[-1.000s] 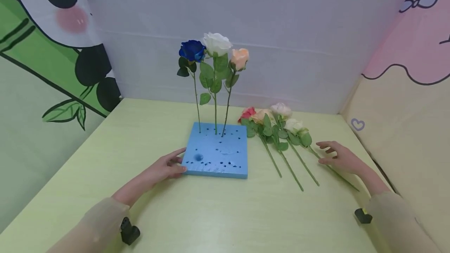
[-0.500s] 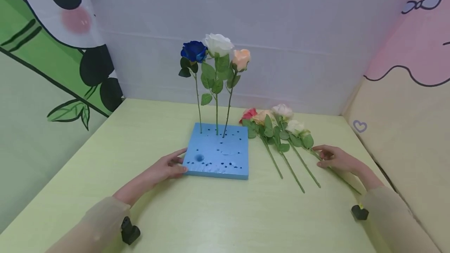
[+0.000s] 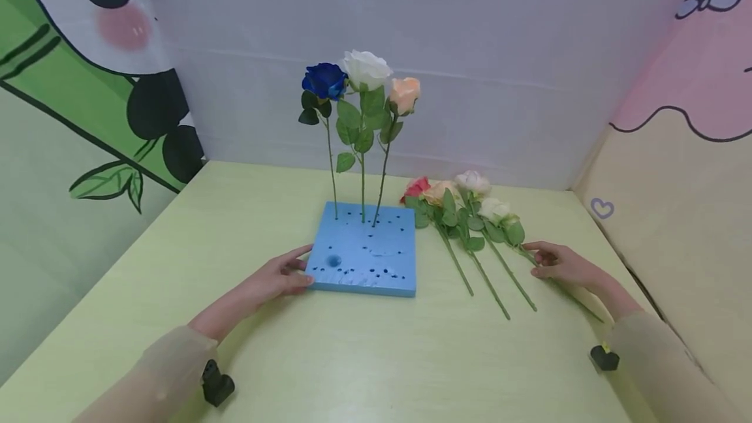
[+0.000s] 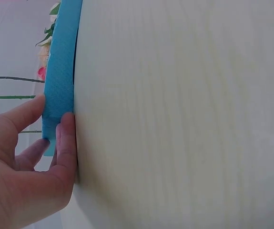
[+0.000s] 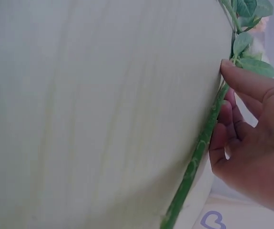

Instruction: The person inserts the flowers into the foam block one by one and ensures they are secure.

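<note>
Blue foam block [image 3: 364, 250] is lying flat near the middle of the pale green table [image 3: 364, 358], with three roses standing in its far row of holes: a blue rose [image 3: 323, 80], a white rose [image 3: 367, 68] and a peach rose [image 3: 405, 93]. The left hand [image 3: 276, 279] is resting on the table at the block's near left corner, fingers nearly straight and pressing against the blue edge; the left wrist view is showing the fingertips [image 4: 67, 125] touching the foam side, steadying rather than gripping.

To the right of the block, four loose roses [image 3: 464, 204] are lying on the table, heads toward the far wall and stems running back toward the person, slanting to the right. The rightmost stem [image 3: 531, 260] is the one under the right hand [image 3: 566, 266]. That hand is lying just right of the stem, fingers curling in toward it. In the right wrist view the stem [image 5: 201, 148] is running lengthwise past the fingers [image 5: 244, 83], one fingertip touching it from above near the leaves, the others bending close beside it. Whether they are already pinching the stem or only touching it I cannot tell.

So the stem's long axis is running from the far left to the near right, passing directly under the right fingers, and the right hand is far nearer to it than the left, which is staying occupied at the block, well apart.
</note>
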Demonstrator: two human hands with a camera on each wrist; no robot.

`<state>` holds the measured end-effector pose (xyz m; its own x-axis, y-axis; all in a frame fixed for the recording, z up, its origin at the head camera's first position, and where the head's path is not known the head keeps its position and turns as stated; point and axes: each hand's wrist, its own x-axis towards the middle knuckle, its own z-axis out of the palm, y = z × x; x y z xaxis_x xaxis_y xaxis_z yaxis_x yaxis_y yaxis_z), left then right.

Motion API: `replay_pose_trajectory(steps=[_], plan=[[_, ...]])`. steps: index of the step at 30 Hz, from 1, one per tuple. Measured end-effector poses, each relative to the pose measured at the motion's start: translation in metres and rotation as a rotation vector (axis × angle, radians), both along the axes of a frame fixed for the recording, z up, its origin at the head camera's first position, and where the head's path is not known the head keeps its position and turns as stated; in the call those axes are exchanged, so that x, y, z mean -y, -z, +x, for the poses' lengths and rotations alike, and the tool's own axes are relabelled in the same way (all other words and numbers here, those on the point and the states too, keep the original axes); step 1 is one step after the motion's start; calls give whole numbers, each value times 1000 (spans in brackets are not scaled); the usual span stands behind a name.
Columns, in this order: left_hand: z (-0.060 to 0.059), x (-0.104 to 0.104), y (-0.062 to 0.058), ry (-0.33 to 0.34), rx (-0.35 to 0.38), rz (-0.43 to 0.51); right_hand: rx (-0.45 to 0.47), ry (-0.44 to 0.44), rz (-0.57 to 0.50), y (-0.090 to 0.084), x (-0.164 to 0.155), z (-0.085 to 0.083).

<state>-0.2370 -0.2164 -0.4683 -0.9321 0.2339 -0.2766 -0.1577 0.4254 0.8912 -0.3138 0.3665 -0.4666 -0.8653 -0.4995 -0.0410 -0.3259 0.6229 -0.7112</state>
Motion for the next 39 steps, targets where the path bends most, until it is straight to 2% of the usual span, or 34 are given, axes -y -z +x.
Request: replay_pose_trajectory(steps=[9,16,24,33,39], plan=[[0,-1,-2,-11,8,-5,-37,29,80,-3,9,3],[-1,2,-1,-9,8,3,-113,45,129,-2,14,3],[-1,1,-1,-1,8,-5,-108,37,145,-8,16,6],[0,0,-2,-5,11,10,64,14,140,-23,15,0],[0,-1,-2,-12,13,3,177,14,104,-26,13,-4]])
